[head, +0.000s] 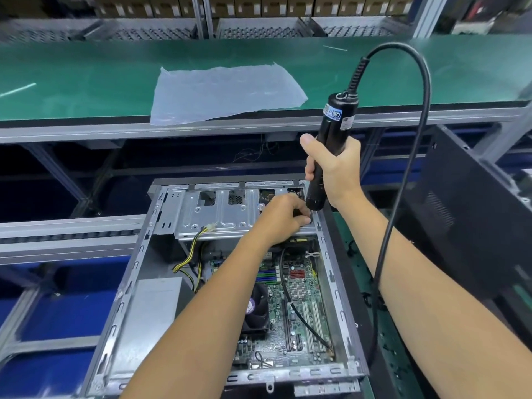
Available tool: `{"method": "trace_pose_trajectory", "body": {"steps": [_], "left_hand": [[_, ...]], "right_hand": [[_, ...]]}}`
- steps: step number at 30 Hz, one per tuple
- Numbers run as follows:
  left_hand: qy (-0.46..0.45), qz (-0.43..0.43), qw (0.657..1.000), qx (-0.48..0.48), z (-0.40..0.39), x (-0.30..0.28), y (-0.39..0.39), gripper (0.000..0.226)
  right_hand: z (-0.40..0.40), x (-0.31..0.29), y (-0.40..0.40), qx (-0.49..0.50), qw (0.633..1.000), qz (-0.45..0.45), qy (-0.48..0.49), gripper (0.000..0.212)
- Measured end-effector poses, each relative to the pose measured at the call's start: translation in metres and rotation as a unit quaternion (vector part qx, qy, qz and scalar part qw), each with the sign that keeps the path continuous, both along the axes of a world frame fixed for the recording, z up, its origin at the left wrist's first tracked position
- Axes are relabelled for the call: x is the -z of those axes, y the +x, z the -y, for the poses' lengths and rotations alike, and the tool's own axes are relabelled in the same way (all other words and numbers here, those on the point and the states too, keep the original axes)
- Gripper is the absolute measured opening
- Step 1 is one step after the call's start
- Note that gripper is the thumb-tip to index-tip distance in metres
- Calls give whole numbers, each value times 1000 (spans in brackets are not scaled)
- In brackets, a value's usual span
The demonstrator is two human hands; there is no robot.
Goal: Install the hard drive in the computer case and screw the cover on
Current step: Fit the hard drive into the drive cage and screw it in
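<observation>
Your right hand (335, 168) is wrapped round the black electric screwdriver (331, 145), thumb up along the barrel, tool near upright w/ the bit down at the right end of the drive cage (218, 214). Your left hand (283, 216) is curled at the bit tip, fingertips pinched there; prob. steadying a screw, but the screw itself is too small and hidden to confirm. The driver's cord (408, 156) loops up and over, then drops past your right forearm.

Hard drive: can't see it as such. Judged to sit under or inside the cage near the case's far end, behind your left hand; not confirmed.

Handling, judged: a drive is dense, rigid, shock-sensitive, so hold by the side edges, never the board face. Cage is thin stiff sheet metal w/ likely sharp edges. Small screw is slippery and easy to drop onto the motherboard (290, 306).

Looks: computer case (123, 298) lies open-side up, bare grey steel frame, green board, fan (257, 309), yellow/black power wires (191, 254). Cover (460, 214), dark panel, leans to the right of the case, not yet on.

Further out: green bench top (86, 73) w/ a clear plastic bag (224, 90) lying flat on it.
</observation>
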State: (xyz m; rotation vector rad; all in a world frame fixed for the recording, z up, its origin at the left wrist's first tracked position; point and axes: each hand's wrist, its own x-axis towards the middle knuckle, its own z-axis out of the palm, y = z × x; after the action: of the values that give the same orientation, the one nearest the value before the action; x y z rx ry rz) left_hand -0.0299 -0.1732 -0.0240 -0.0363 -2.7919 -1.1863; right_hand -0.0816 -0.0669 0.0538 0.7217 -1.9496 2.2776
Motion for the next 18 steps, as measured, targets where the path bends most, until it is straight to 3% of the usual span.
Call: {"method": "trace_pose_trajectory", "body": {"steps": [4,11,18], "left_hand": [[28,-3,1000,0,2,4,0,1],[88,9,996,-11,5,6,-1,20],[71,7,997,-5,5,4,1,16]], "right_hand": [[-1,0,0,5,1000,3,-2,30],[1,1,-1,-24,999,-1,23,26],[-3,5,-6,-49,998,19,17,25]]}}
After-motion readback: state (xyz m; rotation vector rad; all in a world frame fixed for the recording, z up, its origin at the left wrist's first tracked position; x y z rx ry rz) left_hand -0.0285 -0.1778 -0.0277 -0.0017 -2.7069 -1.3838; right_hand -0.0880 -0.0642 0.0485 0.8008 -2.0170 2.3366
